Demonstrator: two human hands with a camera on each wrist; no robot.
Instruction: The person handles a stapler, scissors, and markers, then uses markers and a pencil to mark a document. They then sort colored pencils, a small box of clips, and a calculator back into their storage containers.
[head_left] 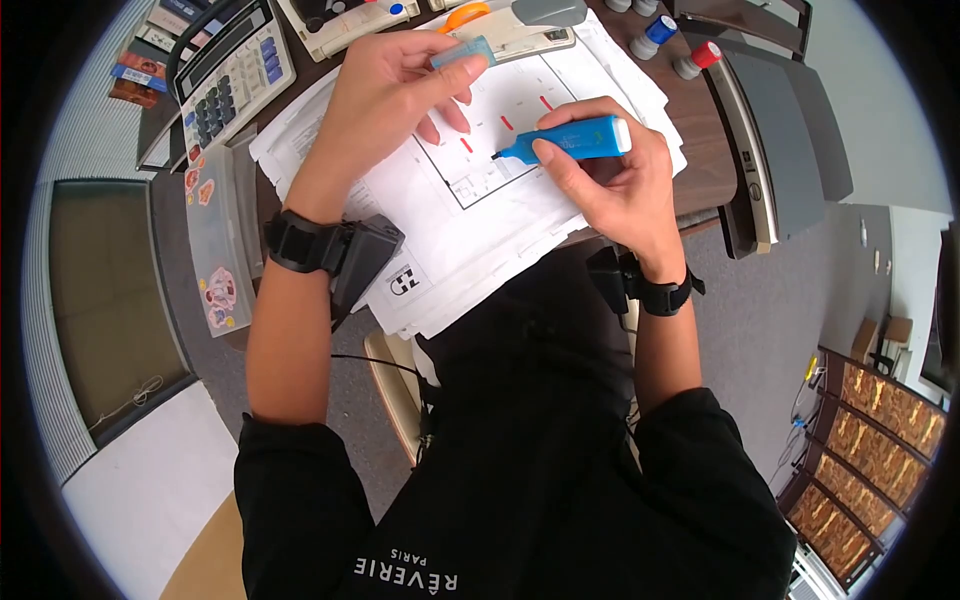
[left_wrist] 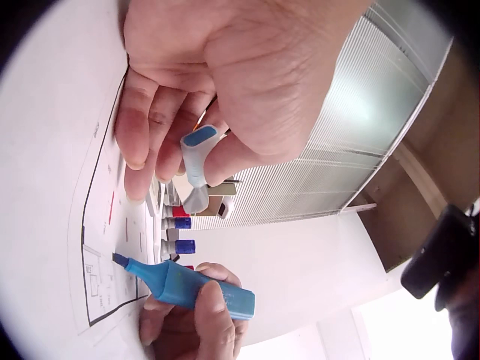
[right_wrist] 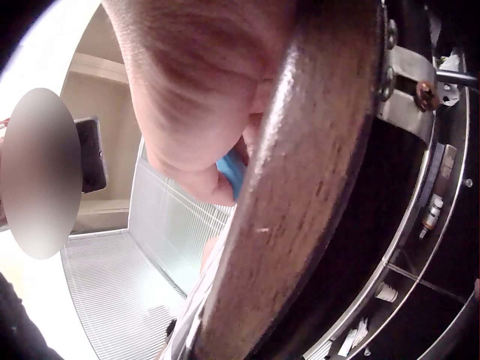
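Note:
My right hand (head_left: 640, 190) grips a blue highlighter (head_left: 580, 140), thumb along its barrel. Its dark chisel tip points down at a printed floor plan (head_left: 485, 185) with short red strokes on it, and in the left wrist view the tip (left_wrist: 120, 259) stands close over the sheet. My left hand (head_left: 380, 100) pinches a small pale-blue translucent cap (head_left: 464, 53) between thumb and index finger, above the sheet's upper left; its other fingers are loosely bent. In the right wrist view, the hand hides most of the highlighter (right_wrist: 231, 174).
Stacked papers (head_left: 440, 250) lie under the plan. A calculator (head_left: 235, 85) and a stickered clear plastic case (head_left: 215, 250) stand at left. Beyond the sheet lie a grey-and-cream stapler-like tool (head_left: 535, 30) and an orange handle (head_left: 466, 15). Blue-topped (head_left: 660, 30) and red-topped (head_left: 705, 55) bottles stand upper right, near the desk edge (right_wrist: 277, 187).

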